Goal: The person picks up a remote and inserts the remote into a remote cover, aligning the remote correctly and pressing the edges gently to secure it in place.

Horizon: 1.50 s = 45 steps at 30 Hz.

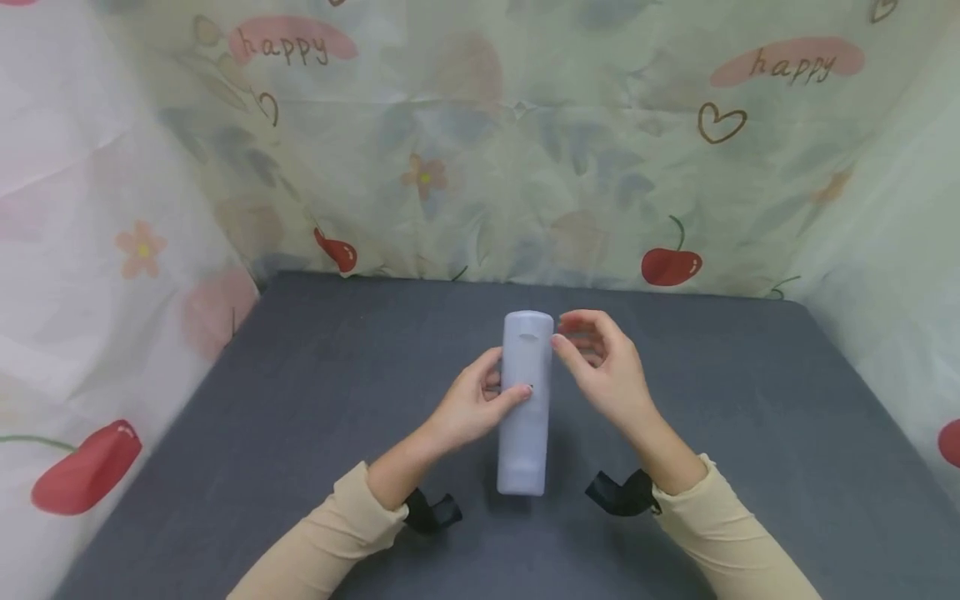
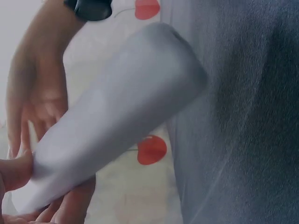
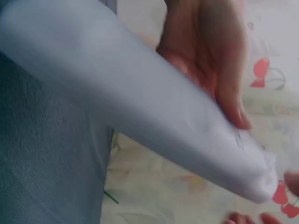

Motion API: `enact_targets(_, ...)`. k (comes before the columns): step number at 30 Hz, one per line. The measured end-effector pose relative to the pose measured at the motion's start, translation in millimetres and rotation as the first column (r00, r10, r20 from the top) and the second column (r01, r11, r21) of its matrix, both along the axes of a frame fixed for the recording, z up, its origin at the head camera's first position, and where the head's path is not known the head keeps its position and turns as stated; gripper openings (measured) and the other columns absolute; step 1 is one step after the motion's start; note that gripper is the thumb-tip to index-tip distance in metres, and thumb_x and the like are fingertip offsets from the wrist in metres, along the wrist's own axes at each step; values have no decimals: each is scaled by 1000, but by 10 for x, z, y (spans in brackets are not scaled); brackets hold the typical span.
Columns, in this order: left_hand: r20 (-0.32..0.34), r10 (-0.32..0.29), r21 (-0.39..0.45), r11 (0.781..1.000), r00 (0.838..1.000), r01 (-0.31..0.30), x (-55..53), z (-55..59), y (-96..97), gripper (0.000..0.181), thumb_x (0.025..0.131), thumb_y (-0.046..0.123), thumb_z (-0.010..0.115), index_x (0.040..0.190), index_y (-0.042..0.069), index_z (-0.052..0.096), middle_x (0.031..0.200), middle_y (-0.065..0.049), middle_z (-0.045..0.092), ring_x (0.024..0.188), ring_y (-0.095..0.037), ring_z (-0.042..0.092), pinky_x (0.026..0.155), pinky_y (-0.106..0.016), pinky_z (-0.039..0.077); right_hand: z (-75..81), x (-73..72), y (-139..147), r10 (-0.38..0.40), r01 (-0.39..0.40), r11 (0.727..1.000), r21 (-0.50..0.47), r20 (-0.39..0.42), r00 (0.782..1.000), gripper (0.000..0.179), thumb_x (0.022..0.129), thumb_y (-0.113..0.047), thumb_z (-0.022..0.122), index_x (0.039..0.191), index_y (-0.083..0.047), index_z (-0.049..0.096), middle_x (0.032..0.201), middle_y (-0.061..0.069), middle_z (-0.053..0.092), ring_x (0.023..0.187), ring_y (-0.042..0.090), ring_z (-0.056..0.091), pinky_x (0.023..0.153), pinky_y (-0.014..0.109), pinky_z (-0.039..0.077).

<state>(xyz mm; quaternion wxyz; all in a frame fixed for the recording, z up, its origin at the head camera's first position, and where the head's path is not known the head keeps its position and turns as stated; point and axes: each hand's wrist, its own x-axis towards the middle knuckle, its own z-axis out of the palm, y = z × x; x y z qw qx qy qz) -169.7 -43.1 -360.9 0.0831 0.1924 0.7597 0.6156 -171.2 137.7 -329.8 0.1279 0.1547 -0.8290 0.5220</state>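
Observation:
A long, pale lavender container (image 1: 523,433) with rounded ends and a small notch near its top is held tilted above the table in the head view. My left hand (image 1: 474,400) grips it at mid-length, thumb across the front and fingers behind. The right hand (image 1: 609,367) is beside the container's upper end, fingers loosely bent, its thumb tip close to the edge. In the right wrist view, a gap shows between the right fingertips (image 3: 292,182) and the container's end (image 3: 259,182). The left wrist view shows the container (image 2: 117,102) slanting across, slightly blurred.
A dark grey cloth-covered table (image 1: 337,350) lies beneath both hands. Printed fabric curtains (image 1: 495,192) with cherries and flowers enclose it at the back and sides. Black straps (image 1: 622,493) hang at both wrists near the beige sleeves (image 1: 720,517).

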Motion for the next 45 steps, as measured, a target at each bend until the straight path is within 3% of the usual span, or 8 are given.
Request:
enact_targets(2, -6, -33, -2, 999, 999, 33, 15, 0, 4, 53, 92, 10, 58, 138, 4, 34, 117, -27, 60, 100, -38, 65, 77, -40, 56, -2, -48, 27, 57, -52, 998, -43, 123, 991, 38, 93, -16, 58, 127, -2, 50, 122, 18, 58, 104, 27, 62, 81, 22, 53)
enact_targets(5, -17, -42, 6, 999, 999, 42, 30, 4, 14, 54, 91, 10, 60, 138, 6, 34, 118, -25, 58, 99, -37, 65, 76, -38, 56, -16, -83, 38, 112, -94, 991, -92, 217, 970, 42, 94, -20, 55, 131, -1, 48, 123, 21, 58, 103, 20, 64, 82, 25, 53)
enact_targets(9, 5, -36, 26, 999, 999, 36, 28, 37, 13, 53, 91, 13, 60, 137, 8, 36, 123, -23, 57, 100, -37, 65, 78, -39, 56, -21, -86, 41, 112, -75, 984, -164, 233, 966, 37, 93, -17, 57, 125, 0, 52, 112, 15, 63, 88, 3, 64, 77, 23, 53)
enact_targets(14, 74, 35, 96, 994, 997, -42, -13, 119, -3, 42, 95, 18, 54, 134, 4, 45, 128, -19, 57, 110, -30, 62, 88, -40, 53, 2, -79, 50, 150, -103, 976, -190, 255, 955, 36, 92, -17, 59, 123, 1, 52, 98, -9, 64, 84, 1, 63, 75, 23, 53)
enact_targets(19, 80, 119, 196, 972, 990, -133, -72, 193, -11, 34, 94, 15, 56, 125, 2, 55, 119, -18, 61, 87, -13, 66, 75, -31, 55, 19, -59, 32, 194, -134, 968, -213, 290, 937, 34, 92, -16, 60, 119, 3, 51, 95, -15, 63, 82, 3, 63, 75, 23, 52)
enact_targets(24, 41, 174, 243, 953, 984, -179, -75, 198, -3, 33, 89, 8, 61, 121, -1, 59, 110, -21, 62, 74, -8, 66, 67, -25, 52, 22, -29, 2, 183, -123, 969, -213, 292, 939, 31, 91, -16, 60, 114, 4, 50, 104, -2, 60, 81, 3, 65, 76, 25, 54)
enact_targets(34, -33, 290, 303, 915, 956, -267, -34, 148, 81, 34, 85, 5, 65, 119, -3, 62, 112, -24, 64, 89, -34, 68, 73, -32, 57, -21, 15, -60, 118, -61, 965, -256, 213, 970, 27, 89, -8, 61, 111, 5, 52, 113, 9, 53, 74, 3, 67, 72, 23, 54)
enact_targets(45, -34, 241, 247, 943, 970, -225, -17, 123, 74, 38, 91, 10, 60, 127, 0, 56, 119, -20, 61, 87, -35, 68, 68, -29, 56, -90, 22, -92, 74, -34, 961, -276, 134, 988, 35, 87, -7, 64, 120, 2, 58, 129, 14, 54, 78, -2, 68, 70, 21, 54)
